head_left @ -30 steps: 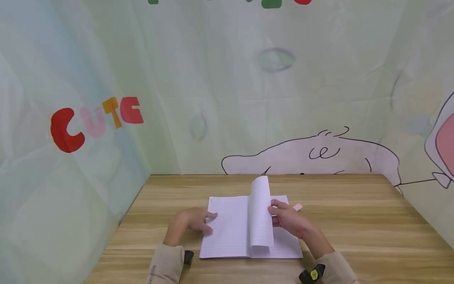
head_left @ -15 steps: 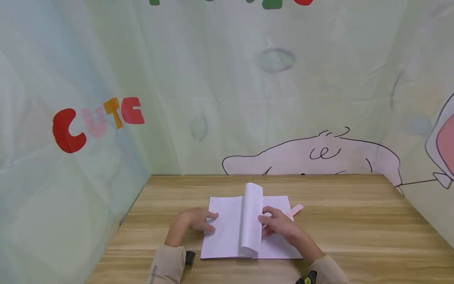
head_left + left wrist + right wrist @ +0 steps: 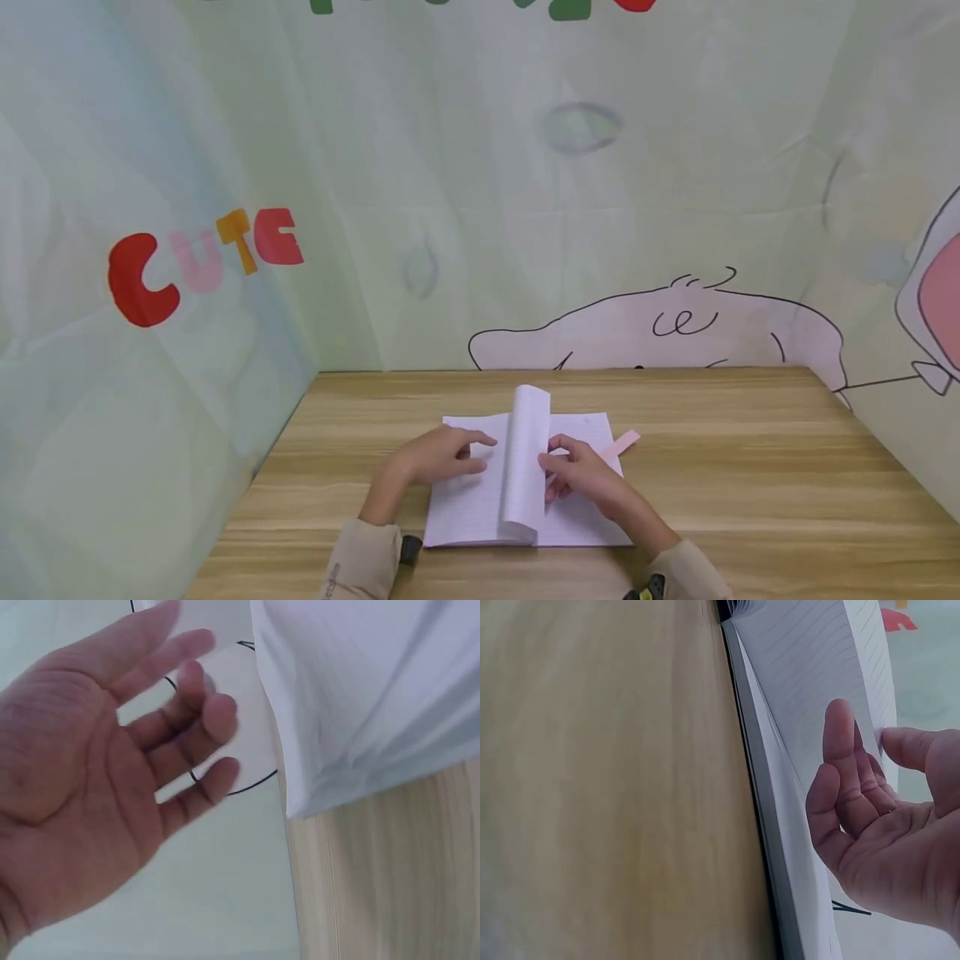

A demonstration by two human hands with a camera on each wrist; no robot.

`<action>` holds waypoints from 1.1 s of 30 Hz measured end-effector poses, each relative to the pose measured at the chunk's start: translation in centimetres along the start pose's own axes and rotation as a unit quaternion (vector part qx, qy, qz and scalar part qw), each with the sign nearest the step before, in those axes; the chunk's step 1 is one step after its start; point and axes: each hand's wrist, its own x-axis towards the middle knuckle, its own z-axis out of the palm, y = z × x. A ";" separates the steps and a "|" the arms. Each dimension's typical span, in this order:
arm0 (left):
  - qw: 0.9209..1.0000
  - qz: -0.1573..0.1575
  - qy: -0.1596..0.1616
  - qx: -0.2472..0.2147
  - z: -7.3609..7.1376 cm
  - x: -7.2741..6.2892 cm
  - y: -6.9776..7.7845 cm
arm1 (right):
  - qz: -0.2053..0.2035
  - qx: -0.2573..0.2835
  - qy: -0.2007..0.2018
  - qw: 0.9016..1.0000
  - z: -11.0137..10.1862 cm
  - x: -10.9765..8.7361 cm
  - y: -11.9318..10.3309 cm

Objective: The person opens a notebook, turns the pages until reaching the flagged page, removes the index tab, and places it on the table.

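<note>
An open lined notebook (image 3: 461,517) lies on the table. One or more of its leaves (image 3: 525,462) stand up near the middle, curling over toward the left. My right hand (image 3: 585,479) pinches the outer edge of the raised leaf; the right wrist view shows the thumb on one side of the paper (image 3: 802,682) and the fingers on the other. Over the left page hovers my left hand (image 3: 438,457), its fingers loosely bent and holding nothing, as the left wrist view confirms. A pink strip (image 3: 625,442) sticks out past the notebook's right edge, partly hidden by my right hand.
The wood-grain table (image 3: 750,475) extends around the notebook on all sides. Fabric walls (image 3: 450,208) with cartoon prints and coloured letters enclose its back, left and right. A dark band (image 3: 409,550) is worn at the left wrist.
My right hand has carried the raised leaf leftward, uncovering more of the right page and the pink strip. My left hand has moved from the left page's edge in toward the leaf.
</note>
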 end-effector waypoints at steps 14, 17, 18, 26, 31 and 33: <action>0.992 0.076 0.095 0.031 1.1 1.5 2.5 | -0.042 -0.031 -0.018 0.998 1.1 0.3 0.1; 0.993 0.076 0.077 0.041 1.4 1.5 2.7 | -0.055 -0.033 -0.019 0.998 1.2 0.4 0.0; 0.994 0.077 0.071 0.042 1.5 1.6 2.7 | -0.060 -0.031 -0.020 0.998 1.2 0.4 0.0; 0.993 0.087 0.059 0.044 1.8 1.5 3.1 | -0.074 -0.027 -0.023 0.997 1.4 0.4 -0.1; 0.994 0.076 0.056 0.048 1.7 1.4 3.1 | -0.063 -0.025 -0.037 0.997 1.5 0.5 -0.2; 0.995 0.073 0.054 0.051 1.7 1.4 3.1 | -0.061 -0.027 -0.046 0.997 1.4 0.4 -0.2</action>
